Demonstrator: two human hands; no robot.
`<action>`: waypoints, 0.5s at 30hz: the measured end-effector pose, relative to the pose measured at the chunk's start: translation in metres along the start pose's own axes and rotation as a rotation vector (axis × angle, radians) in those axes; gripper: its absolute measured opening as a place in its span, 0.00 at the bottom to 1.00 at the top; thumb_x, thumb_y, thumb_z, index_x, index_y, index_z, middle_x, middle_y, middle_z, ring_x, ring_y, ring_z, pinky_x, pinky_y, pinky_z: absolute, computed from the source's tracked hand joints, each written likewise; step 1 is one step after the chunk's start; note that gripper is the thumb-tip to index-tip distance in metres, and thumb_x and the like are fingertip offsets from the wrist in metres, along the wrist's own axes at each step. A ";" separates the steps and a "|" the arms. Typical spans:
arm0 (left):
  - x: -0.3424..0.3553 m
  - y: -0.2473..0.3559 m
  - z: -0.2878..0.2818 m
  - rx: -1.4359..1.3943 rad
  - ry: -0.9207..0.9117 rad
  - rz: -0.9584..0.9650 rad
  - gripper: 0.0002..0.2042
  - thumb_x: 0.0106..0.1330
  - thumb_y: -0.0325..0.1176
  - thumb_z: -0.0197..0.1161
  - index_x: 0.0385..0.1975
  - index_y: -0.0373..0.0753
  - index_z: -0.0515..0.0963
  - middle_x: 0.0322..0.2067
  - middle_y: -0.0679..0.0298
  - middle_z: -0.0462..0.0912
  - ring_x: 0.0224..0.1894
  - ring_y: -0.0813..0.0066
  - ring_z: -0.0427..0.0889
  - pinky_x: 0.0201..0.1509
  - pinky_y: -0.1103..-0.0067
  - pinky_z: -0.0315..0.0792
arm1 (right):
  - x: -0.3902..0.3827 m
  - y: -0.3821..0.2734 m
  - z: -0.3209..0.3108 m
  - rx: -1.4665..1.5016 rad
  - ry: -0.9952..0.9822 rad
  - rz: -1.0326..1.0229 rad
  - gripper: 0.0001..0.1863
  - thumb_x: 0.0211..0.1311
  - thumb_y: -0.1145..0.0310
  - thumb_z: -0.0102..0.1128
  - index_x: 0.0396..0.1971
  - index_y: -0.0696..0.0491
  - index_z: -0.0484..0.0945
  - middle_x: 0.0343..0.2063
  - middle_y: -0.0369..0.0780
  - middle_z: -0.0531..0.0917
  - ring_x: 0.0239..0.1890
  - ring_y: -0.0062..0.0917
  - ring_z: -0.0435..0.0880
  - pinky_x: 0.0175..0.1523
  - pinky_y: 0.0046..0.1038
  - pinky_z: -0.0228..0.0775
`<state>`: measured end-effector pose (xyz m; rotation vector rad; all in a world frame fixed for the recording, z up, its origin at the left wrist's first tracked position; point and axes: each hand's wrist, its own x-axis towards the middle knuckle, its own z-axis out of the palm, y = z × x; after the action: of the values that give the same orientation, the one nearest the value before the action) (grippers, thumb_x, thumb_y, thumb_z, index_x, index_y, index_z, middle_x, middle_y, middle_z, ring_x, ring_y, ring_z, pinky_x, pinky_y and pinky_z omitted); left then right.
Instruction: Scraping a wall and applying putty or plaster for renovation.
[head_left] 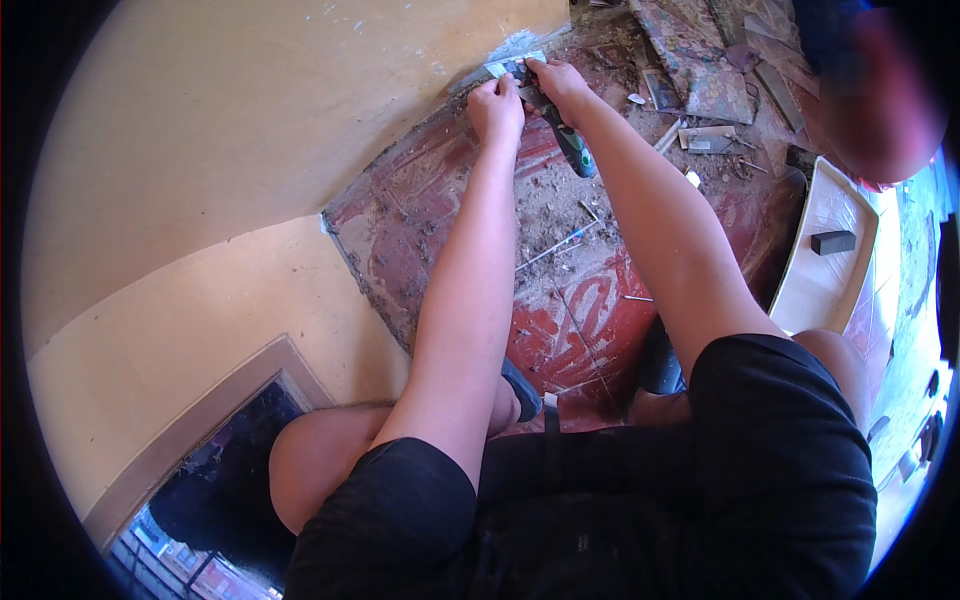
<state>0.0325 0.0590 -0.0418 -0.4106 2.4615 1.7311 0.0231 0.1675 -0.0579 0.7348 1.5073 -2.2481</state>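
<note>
Both my arms reach forward to the foot of the yellow wall. My left hand is closed, its fingers pinched at the near side of a hand tool with a black-and-green handle. My right hand is closed on the same tool from the right, fingertips near its flat, pale end. That end lies close to a bluish-white patch of bare wall. The handle slants back toward me below my right hand. My fingers hide the tool's middle, so its exact kind is unclear.
Dirt and debris cover the red patterned floor. A thin rod lies between my arms. Rubble and a patterned sheet lie at far right. Right, a cream tray holds a dark block. A blurred person is upper right.
</note>
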 end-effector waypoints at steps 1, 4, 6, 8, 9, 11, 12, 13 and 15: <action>0.003 -0.001 0.002 -0.014 -0.003 -0.005 0.13 0.63 0.32 0.54 0.23 0.28 0.77 0.13 0.61 0.76 0.12 0.75 0.74 0.17 0.79 0.68 | 0.002 0.000 -0.002 0.003 -0.009 0.008 0.15 0.62 0.61 0.48 0.33 0.60 0.71 0.20 0.44 0.78 0.14 0.28 0.77 0.16 0.28 0.69; 0.005 0.013 0.012 -0.025 -0.107 -0.050 0.12 0.64 0.32 0.53 0.26 0.28 0.76 0.15 0.61 0.76 0.14 0.74 0.75 0.18 0.78 0.71 | 0.013 -0.002 -0.015 0.037 0.011 0.049 0.15 0.62 0.61 0.49 0.33 0.60 0.71 0.20 0.44 0.78 0.14 0.28 0.77 0.15 0.27 0.68; 0.014 0.008 0.012 -0.082 -0.131 -0.102 0.12 0.64 0.32 0.53 0.29 0.28 0.76 0.17 0.60 0.76 0.15 0.73 0.75 0.19 0.77 0.73 | 0.014 -0.004 -0.012 0.026 0.031 0.042 0.15 0.62 0.61 0.49 0.33 0.60 0.71 0.20 0.43 0.78 0.14 0.28 0.77 0.15 0.27 0.68; 0.019 0.007 0.015 -0.136 -0.163 -0.160 0.11 0.65 0.32 0.53 0.32 0.28 0.75 0.19 0.60 0.76 0.16 0.72 0.75 0.20 0.76 0.75 | 0.017 -0.005 -0.014 0.019 0.060 0.040 0.15 0.62 0.61 0.49 0.33 0.60 0.71 0.20 0.43 0.78 0.14 0.28 0.77 0.15 0.27 0.68; 0.019 0.009 0.017 -0.143 -0.173 -0.163 0.11 0.65 0.32 0.52 0.33 0.28 0.74 0.20 0.59 0.75 0.16 0.72 0.75 0.20 0.75 0.76 | 0.021 -0.006 -0.018 0.011 0.042 0.020 0.16 0.61 0.60 0.49 0.32 0.61 0.71 0.19 0.44 0.78 0.14 0.28 0.77 0.16 0.27 0.68; 0.023 0.008 0.018 -0.149 -0.176 -0.164 0.11 0.65 0.32 0.52 0.35 0.27 0.73 0.21 0.59 0.75 0.17 0.71 0.76 0.21 0.74 0.77 | 0.020 -0.011 -0.018 0.003 0.016 -0.001 0.16 0.61 0.60 0.49 0.32 0.61 0.71 0.19 0.44 0.78 0.14 0.28 0.77 0.16 0.27 0.68; 0.029 0.005 0.016 -0.154 -0.164 -0.157 0.11 0.65 0.32 0.52 0.34 0.27 0.73 0.20 0.59 0.75 0.17 0.72 0.75 0.21 0.75 0.77 | 0.017 -0.017 -0.014 -0.008 -0.004 0.014 0.17 0.61 0.60 0.49 0.31 0.61 0.72 0.18 0.44 0.78 0.14 0.28 0.77 0.16 0.27 0.68; 0.034 0.001 0.013 -0.160 -0.150 -0.152 0.11 0.65 0.32 0.52 0.33 0.27 0.73 0.20 0.59 0.75 0.16 0.72 0.75 0.20 0.75 0.77 | 0.014 -0.021 -0.009 -0.021 -0.026 0.029 0.17 0.61 0.59 0.49 0.31 0.61 0.72 0.18 0.44 0.78 0.13 0.28 0.77 0.16 0.27 0.68; 0.028 0.011 0.017 -0.119 -0.169 -0.104 0.11 0.65 0.32 0.52 0.33 0.27 0.73 0.20 0.59 0.75 0.16 0.72 0.75 0.20 0.76 0.76 | 0.018 -0.018 -0.014 -0.001 -0.015 0.012 0.16 0.62 0.59 0.47 0.30 0.59 0.72 0.17 0.43 0.77 0.13 0.26 0.75 0.16 0.26 0.66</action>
<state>0.0012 0.0742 -0.0449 -0.3790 2.1907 1.7956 0.0018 0.1874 -0.0595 0.7236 1.4927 -2.2390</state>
